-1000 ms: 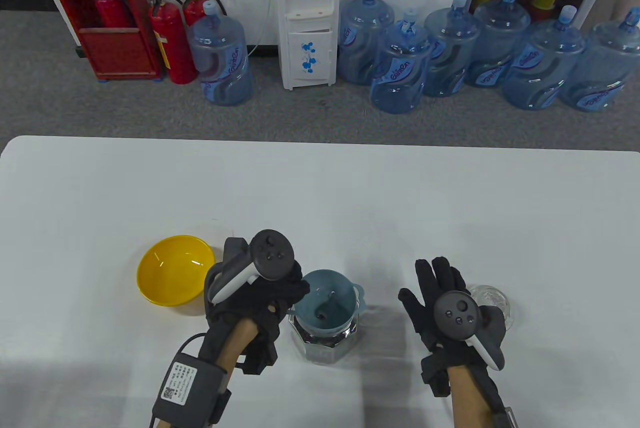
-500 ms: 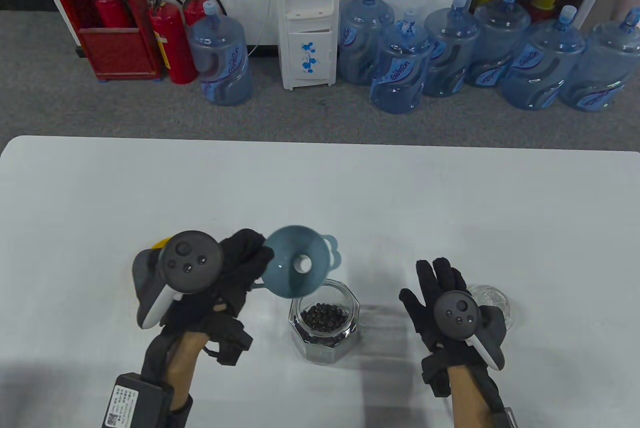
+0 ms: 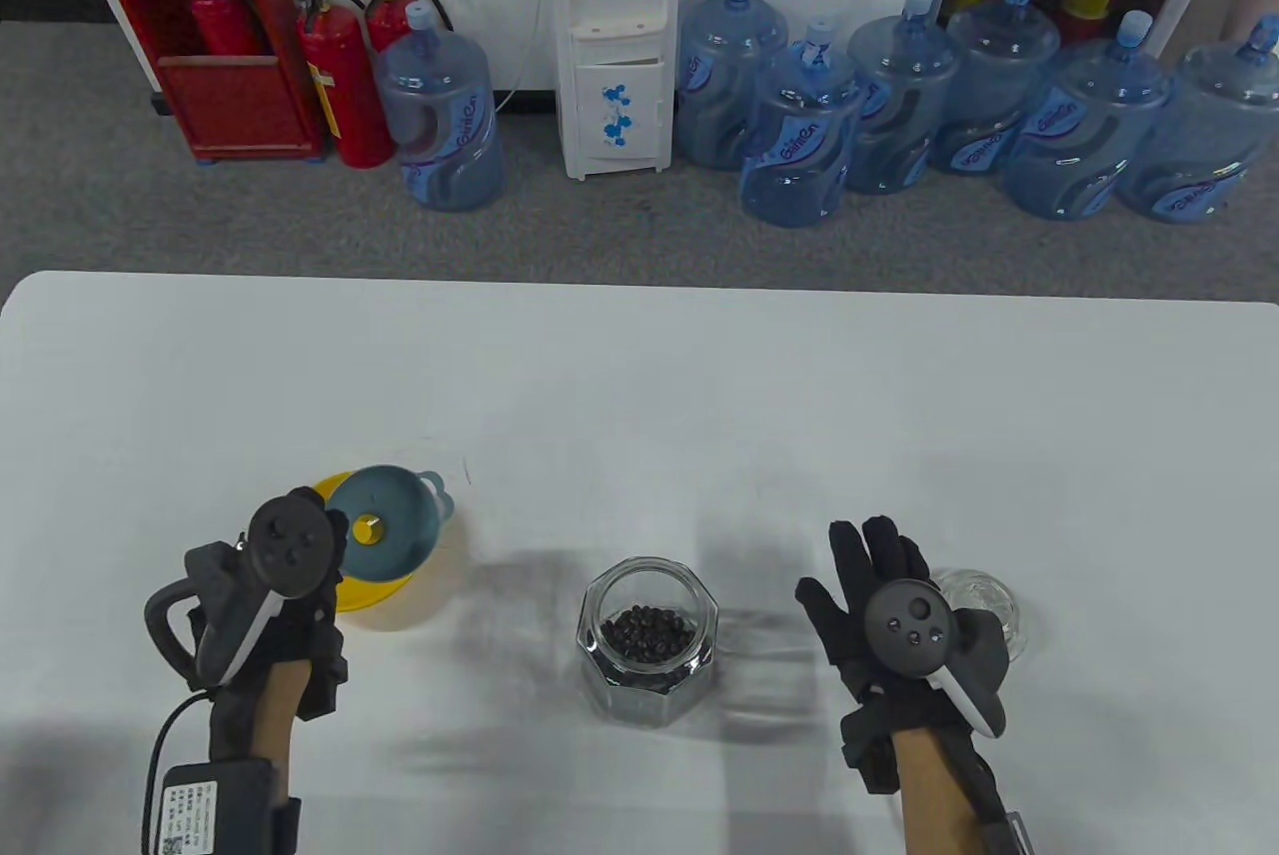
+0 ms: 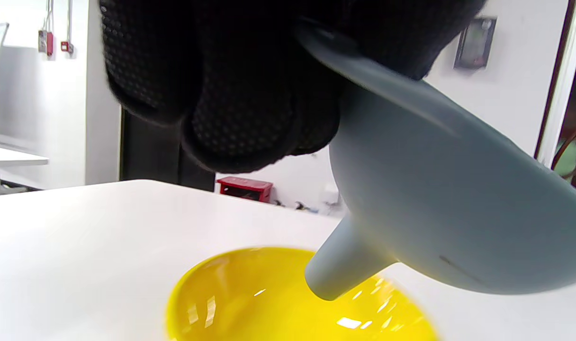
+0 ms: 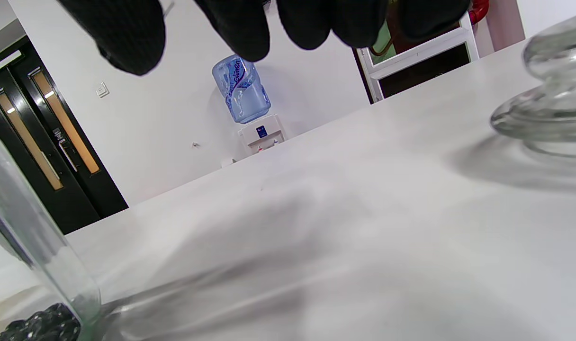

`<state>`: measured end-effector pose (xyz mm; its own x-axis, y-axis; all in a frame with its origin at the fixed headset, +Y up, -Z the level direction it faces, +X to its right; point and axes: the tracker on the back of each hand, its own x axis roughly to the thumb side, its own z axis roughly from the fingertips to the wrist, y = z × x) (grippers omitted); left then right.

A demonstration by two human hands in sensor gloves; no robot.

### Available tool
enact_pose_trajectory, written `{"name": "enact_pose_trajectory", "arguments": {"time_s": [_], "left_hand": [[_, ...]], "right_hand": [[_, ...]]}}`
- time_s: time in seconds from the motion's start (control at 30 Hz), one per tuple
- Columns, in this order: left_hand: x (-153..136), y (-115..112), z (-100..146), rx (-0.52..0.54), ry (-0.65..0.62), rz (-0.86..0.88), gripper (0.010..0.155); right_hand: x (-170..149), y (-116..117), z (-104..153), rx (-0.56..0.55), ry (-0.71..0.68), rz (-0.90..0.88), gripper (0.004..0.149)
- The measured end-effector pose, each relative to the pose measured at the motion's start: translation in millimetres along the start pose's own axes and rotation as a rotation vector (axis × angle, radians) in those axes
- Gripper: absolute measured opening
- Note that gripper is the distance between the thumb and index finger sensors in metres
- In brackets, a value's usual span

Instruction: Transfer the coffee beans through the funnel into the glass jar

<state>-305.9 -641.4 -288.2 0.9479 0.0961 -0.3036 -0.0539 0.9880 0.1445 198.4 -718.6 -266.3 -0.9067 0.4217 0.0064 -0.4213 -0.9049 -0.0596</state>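
My left hand [image 3: 300, 575] grips the blue-grey funnel [image 3: 388, 523] by its rim and holds it over the empty yellow bowl [image 3: 370, 587]. In the left wrist view the funnel [image 4: 439, 208] hangs tilted, its spout just above the bowl [image 4: 250, 303]. The glass jar [image 3: 647, 640] stands open at the table's front centre with coffee beans [image 3: 649, 633] in its bottom. My right hand [image 3: 879, 595] lies flat and empty on the table to the jar's right, fingers spread. The jar's wall [image 5: 27, 265] shows at the left of the right wrist view.
A clear glass lid [image 3: 984, 600] lies just right of my right hand, and also shows in the right wrist view [image 5: 548, 104]. The white table [image 3: 699, 396] reaches far back. Water bottles and fire extinguishers stand on the floor beyond it.
My left hand lifted the funnel off the jar and carried it left to above the yellow bowl. The jar's beans now show. My right hand has not moved.
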Motion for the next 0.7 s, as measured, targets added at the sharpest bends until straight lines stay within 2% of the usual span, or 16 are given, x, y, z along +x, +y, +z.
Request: {"name": "enact_pose_trajectory", "arguments": {"time_s": [0.1, 0.27, 0.5, 0.7], "left_hand": [[-4, -16, -3, -0.024, 0.013, -0.025, 0.037], [-7, -29, -7, -0.053, 0.026, -0.035, 0.037], [-13, -36, -10, -0.060, 0.049, -0.016, 0.038], [-15, -37, -10, -0.053, 0.051, -0.093, 0.040]], "right_hand": [[0, 0, 0, 0.001, 0.002, 0.002, 0.072], [0, 0, 0, 0.005, 0.006, 0.004, 0.072], [0, 0, -1, 0.006, 0.008, 0.004, 0.072], [-1, 0, -1, 0.008, 0.008, 0.004, 0.072]]}}
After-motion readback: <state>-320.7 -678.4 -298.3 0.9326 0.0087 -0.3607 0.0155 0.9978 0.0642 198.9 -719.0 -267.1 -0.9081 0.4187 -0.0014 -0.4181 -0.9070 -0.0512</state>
